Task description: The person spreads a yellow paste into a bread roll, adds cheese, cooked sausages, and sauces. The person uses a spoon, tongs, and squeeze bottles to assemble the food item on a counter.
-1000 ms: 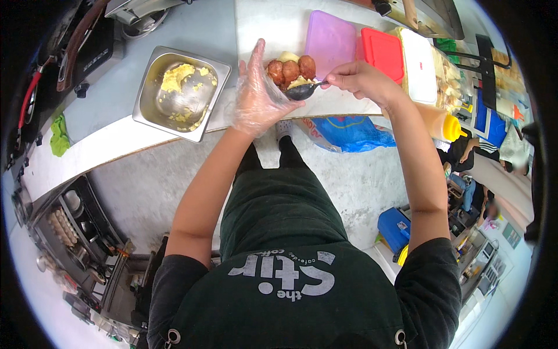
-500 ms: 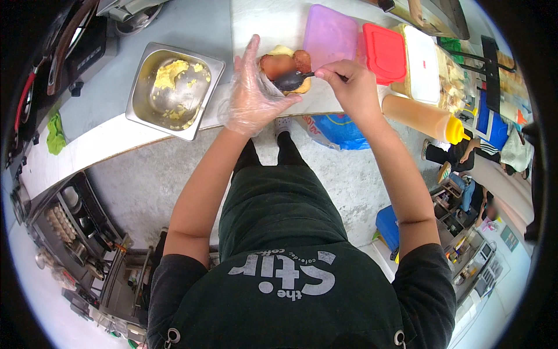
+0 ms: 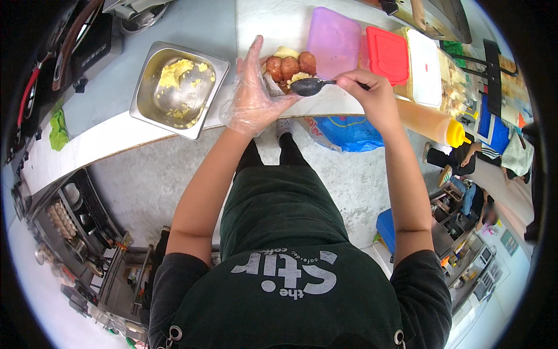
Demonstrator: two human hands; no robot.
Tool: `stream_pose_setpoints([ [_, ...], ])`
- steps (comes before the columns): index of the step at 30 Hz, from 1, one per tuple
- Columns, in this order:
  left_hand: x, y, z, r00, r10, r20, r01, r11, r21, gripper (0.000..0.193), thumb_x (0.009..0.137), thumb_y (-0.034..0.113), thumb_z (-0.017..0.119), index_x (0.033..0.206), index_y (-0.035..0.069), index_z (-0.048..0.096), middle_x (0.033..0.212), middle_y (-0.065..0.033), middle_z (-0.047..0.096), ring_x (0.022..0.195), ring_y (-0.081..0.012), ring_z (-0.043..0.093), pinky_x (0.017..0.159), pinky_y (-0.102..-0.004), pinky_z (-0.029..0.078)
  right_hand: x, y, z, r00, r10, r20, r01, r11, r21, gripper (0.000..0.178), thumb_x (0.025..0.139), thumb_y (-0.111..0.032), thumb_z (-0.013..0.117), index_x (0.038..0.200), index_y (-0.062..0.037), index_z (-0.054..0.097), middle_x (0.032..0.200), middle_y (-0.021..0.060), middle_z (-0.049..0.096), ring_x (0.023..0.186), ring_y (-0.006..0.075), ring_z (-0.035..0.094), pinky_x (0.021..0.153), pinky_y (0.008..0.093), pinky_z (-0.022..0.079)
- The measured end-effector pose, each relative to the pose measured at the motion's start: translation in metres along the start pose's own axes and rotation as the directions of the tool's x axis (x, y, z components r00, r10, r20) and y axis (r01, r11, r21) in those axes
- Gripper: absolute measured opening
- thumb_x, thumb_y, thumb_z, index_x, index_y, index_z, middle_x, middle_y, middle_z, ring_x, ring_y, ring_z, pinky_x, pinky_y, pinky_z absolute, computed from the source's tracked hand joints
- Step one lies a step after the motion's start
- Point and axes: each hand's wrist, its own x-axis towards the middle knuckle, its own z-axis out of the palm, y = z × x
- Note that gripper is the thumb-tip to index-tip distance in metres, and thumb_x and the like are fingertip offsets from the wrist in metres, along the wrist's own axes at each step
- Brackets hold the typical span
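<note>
Mash point(image 3: 300, 76) could tumble onto the desk point(image 3: 344, 106) if the black spoon point(image 3: 306, 88), pinched in the right hand point(image 3: 371, 96), pushes too hard, or if the gloved left hand point(image 3: 254, 100), cupped around browned food point(image 3: 289, 68) over the desk, loosens. Leftward, a metal pan point(image 3: 187, 100) holds similar yellow clumps point(image 3: 172, 74).

Compared with half a second ago, your right hand point(image 3: 373, 96) is farther right, its black spoon point(image 3: 308, 88) back at the food's point(image 3: 290, 67) near right edge, apparently uncovering some yellow mash point(image 3: 299, 77).
</note>
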Motion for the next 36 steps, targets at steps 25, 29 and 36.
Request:
stream_pose_setpoints([
  [25,0.000,0.005,-0.002,1.000,0.009,-0.004,-0.009,0.999,0.051,0.124,0.062,0.019,0.095,0.155,0.007,0.015,0.139,-0.0196,0.035,0.127,-0.0320,0.047,0.112,-0.0452,0.040,0.020,0.003,0.009,0.968,0.199,0.151,-0.207,0.978,0.040,0.028,0.093,-0.036,0.070,0.096,-0.0081,0.075,0.068,-0.0073,0.049,0.064,0.0037,0.039,0.056,0.0219,0.030],
  [29,0.001,0.005,-0.001,1.000,-0.008,0.004,0.008,1.000,-0.002,0.122,0.063,0.019,0.094,0.155,0.006,0.015,0.141,-0.0193,0.035,0.127,-0.0322,0.047,0.111,-0.0443,0.041,0.017,0.002,0.013,0.964,0.212,0.157,-0.229,0.969,0.096,0.028,0.094,-0.036,0.069,0.096,-0.0082,0.075,0.069,-0.0078,0.048,0.062,0.0033,0.036,0.054,0.0215,0.027],
  [36,0.001,0.003,-0.001,1.000,0.002,-0.001,-0.002,1.000,-0.016,0.119,0.064,0.012,0.092,0.155,0.006,0.016,0.139,-0.0187,0.036,0.128,-0.0319,0.047,0.111,-0.0436,0.042,0.007,-0.009,-0.004,0.997,0.072,-0.008,-0.071,0.989,0.131,0.027,0.091,-0.029,0.073,0.101,-0.0039,0.075,0.079,-0.0015,0.067,0.073,0.0071,0.057,0.069,0.0250,0.046],
])
